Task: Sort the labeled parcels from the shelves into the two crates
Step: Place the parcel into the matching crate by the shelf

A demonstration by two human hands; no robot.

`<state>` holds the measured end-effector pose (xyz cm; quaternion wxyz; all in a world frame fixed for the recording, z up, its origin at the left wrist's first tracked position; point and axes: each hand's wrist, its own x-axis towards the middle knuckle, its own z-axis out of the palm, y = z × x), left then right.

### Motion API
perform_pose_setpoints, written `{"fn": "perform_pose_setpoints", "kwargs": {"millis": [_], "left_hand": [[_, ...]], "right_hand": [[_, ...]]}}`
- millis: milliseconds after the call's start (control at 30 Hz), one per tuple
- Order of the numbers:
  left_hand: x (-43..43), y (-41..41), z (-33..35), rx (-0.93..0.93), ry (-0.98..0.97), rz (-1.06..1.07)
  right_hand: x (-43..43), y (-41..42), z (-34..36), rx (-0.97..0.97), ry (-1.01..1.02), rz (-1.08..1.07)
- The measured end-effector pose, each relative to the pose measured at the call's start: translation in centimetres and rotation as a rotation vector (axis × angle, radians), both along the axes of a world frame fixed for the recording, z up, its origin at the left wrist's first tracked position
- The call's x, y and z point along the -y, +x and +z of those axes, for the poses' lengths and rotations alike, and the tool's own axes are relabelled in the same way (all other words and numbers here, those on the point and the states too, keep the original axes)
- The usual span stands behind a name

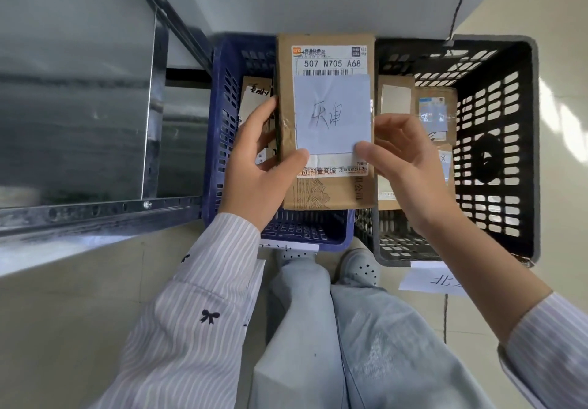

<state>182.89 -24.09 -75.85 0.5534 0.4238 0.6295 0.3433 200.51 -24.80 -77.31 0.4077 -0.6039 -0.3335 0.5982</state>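
parcel: a flat brown cardboard parcel (318, 192) is held face up above the line where the two crates meet, overlapping the blue one more.
left grip: the left grip (254, 167) clasps the parcel's left edge, with the thumb on the front by the note's lower left corner and the fingers along the side.
right grip: the right grip (410, 167) clasps the right edge, with the thumb by the note's lower right corner and the fingers curled round the side.
note: a white handwritten note (332, 116) with two inked characters covers part of the printed shipping label.
blue crate: the blue crate (219, 122) sits on the floor beside the metal shelf (79, 122), with at least one parcel inside. its paper tag (288, 244) is only partly in view.
black crate: the black crate (496, 122) sits just beside the blue one, with several parcels lying flat inside. its tag (439, 278) starts with a different character from the note.
step in hand: reading the note to choose a crate, as i judge it.
doing it well: compare both characters with the tags before committing. what shows of the blue tag seems to match, though i cannot be sure.
placing: shift the parcel fully over the chosen crate, lower it flat onto the parcels already there, and let go only when it rests.
risk: letting go here could leave it straddling both rims.
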Motion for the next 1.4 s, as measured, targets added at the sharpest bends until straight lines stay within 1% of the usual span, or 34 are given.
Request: {"fn": "perform_pose_setpoints", "kwargs": {"millis": [233, 367, 467, 600, 733, 967, 1400], "left_hand": [[-0.3, -0.2, -4.0, -0.052, -0.045, -0.002], [-0.7, -0.2, -5.9, -0.033, -0.052, 0.006], [-1.1, -0.5, -7.2, -0.021, -0.042, 0.030], [-1.4, -0.9, -8.7, -0.028, -0.040, 0.051], [-1.4, -0.8, -10.3, -0.038, -0.042, 0.047], [-1.0, -0.4, -13.2, -0.058, -0.058, 0.017], [-0.6, 0.0, -15.8, -0.075, -0.059, 0.011]], "right_hand": [[-0.1, -0.2, -3.6, 0.040, -0.031, -0.002], [-0.8, -0.5, -5.2, 0.035, -0.021, -0.012], [-1.4, -0.9, -6.7, 0.068, -0.010, 0.007], [-1.8, -1.5, -8.3, 0.014, -0.008, -0.004], [-1.9, -1.6, -9.9, 0.021, -0.012, 0.010], [-1.3, -1.5, -12.2, -0.023, -0.031, -0.029], [-1.0, -1.3, -14.7, 0.073, 0.001, 0.039]]}}
